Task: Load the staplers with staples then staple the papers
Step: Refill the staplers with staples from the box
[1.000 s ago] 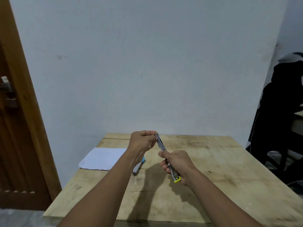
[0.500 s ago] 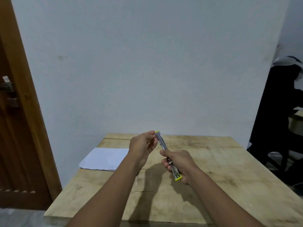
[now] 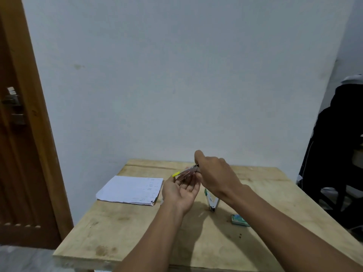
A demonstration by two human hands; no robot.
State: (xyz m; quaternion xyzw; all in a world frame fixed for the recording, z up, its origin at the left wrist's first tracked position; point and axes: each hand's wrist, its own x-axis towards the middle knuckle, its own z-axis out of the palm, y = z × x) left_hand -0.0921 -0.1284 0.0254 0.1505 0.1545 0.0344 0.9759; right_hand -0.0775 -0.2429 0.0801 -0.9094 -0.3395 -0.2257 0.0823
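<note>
A small metal stapler with a yellow tip [image 3: 179, 173] is held in the air above the wooden table [image 3: 121, 228]. My left hand [image 3: 181, 191] is turned palm up and holds it between thumb and curled fingers. From above, my right hand [image 3: 215, 173] pinches its other end, which is hidden under the fingers. A second stapler with a green end [image 3: 211, 201] stands open in a V on the table, partly behind my right wrist. A stack of white papers [image 3: 131, 189] lies flat at the left. A small green staple box [image 3: 240, 220] lies to the right of the open stapler.
The table stands against a pale wall [image 3: 176, 85]. A wooden door [image 3: 21, 154] stands at the left. At the right edge are dark clothes on a chair [image 3: 337, 163]. A few small dark specks [image 3: 240, 235] lie near the box.
The stapler has swung from pointing steeply up to lying almost level with its yellow tip to the left. My left hand turned palm up under it; my right hand moved up over its far end.
</note>
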